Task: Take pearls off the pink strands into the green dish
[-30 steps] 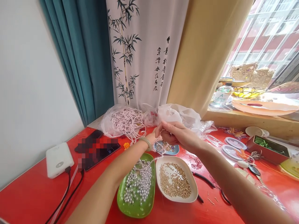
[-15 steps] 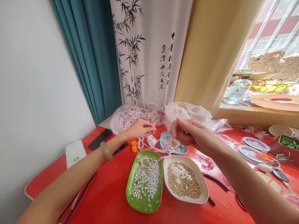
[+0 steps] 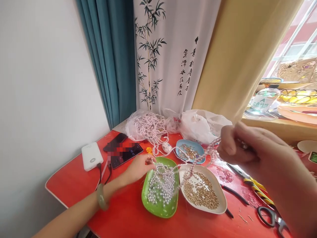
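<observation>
My right hand (image 3: 244,145) is raised near the camera, its fingers closed on the end of a pearl strand (image 3: 198,158) that sags down toward the dishes. My left hand (image 3: 140,167) is low at the far rim of the green dish (image 3: 160,211), pinching the same strand where it meets the loose white pearls (image 3: 160,186). A green bangle (image 3: 101,197) sits on my left wrist. To the right of the green dish lies a white dish (image 3: 221,206) of small gold beads (image 3: 200,190). Behind both stands a small blue dish (image 3: 190,145) with more beads.
A heap of pearl strands (image 3: 151,127) spills from plastic bags (image 3: 198,124) at the back. A white power bank (image 3: 92,156) and two phones (image 3: 123,152) lie at the left on the red table (image 3: 74,175). Pliers (image 3: 232,193), cutters (image 3: 250,180) and scissors (image 3: 271,218) lie at the right.
My right hand rose toward the camera, pulling the strand taut. My left hand dropped from the pearl heap down to the green dish. The view shifted left.
</observation>
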The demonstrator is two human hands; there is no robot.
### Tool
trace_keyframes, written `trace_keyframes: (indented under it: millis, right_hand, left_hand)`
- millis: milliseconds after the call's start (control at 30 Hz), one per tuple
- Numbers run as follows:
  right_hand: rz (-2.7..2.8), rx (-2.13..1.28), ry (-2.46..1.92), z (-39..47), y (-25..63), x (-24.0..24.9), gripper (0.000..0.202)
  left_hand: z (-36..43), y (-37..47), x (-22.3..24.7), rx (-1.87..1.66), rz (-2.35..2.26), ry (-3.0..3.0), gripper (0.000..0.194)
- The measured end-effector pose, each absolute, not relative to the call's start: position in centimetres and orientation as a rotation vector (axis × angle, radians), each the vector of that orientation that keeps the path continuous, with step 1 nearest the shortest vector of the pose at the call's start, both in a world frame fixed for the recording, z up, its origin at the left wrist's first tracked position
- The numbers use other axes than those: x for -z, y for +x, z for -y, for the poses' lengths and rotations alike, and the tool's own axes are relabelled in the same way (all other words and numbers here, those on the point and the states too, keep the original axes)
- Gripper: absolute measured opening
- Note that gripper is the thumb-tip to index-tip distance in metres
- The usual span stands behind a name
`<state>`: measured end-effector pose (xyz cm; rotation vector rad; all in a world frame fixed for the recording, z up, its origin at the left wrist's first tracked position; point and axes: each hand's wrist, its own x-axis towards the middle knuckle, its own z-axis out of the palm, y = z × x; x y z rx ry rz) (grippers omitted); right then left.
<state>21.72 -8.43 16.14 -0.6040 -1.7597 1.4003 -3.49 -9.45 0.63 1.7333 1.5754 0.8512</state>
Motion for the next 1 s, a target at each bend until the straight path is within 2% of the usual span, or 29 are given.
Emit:
trace_keyframes:
  millis: [133,300,367,500,700,867,1000]
  right_hand:
    - [1.881,-1.534,-0.682,7.8,20.7,-14.9,0.038]
    - [1.957,-1.581,-0.719,7.6,19.5,-14.0,0.035]
    - [1.965,-1.594,-0.72,7.5,19.2,-13.9,0.033]
    - [2.001,-1.568,-0.767,7.4,18.6,-13.7,0.025]
    - [2.26,-1.22,-0.832,7.5,17.6,-13.3,0.02]
    - [2.323,-1.055,-0.938,7.1,18.0,-12.6,0.02]
    - [2.338,-1.104,-0.957,6.2,18.8,-11.9,0.023]
  left_hand:
    - [9.6,-2.1,0.0,-0.589,-1.669,2.061,0.017]
    - [9.4,-1.7,-0.1,-0.51,-1.688,2.308,0.045]
    - [9.2,-1.8,-0.7,-0.574,-1.672,2.312,0.044]
    - [8.8,-1.0,-3.2,-0.929,-1.367,2.088,0.024]
    - [8.3,1.8,-6.8,-1.043,-0.695,1.575,0.032]
    - [7.5,3.1,-6.7,-1.075,-0.55,1.415,0.03]
    - [7.0,3.0,-6.1,-1.145,-0.72,1.292,0.03]
